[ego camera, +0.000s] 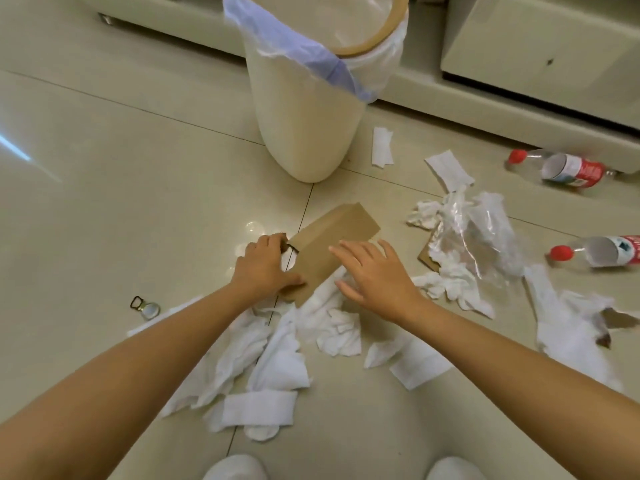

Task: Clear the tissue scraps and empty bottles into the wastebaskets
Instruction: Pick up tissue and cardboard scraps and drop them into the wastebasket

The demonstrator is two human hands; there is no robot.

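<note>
White tissue scraps [273, 355] lie strewn over the floor in front of me, with more tissue scraps [446, 275] to the right. A folded brown cardboard piece [332, 244] lies on top of them. My left hand [266, 265] grips its left edge, thumb on the near corner. My right hand [374, 275] hovers over its right side with fingers spread and straight. Two empty bottles with red caps lie at the right: one bottle [561, 171] near the cabinet, another bottle [602, 252] at the frame edge. A cream wastebasket [308, 123] with a pale liner stands just beyond.
Crumpled clear plastic [474, 230] sits on another cardboard scrap to the right. A small metal-ringed object [145, 308] lies on the tiles at left. Cream cabinets [540, 57] run along the back. My white shoes [235, 467] show at the bottom.
</note>
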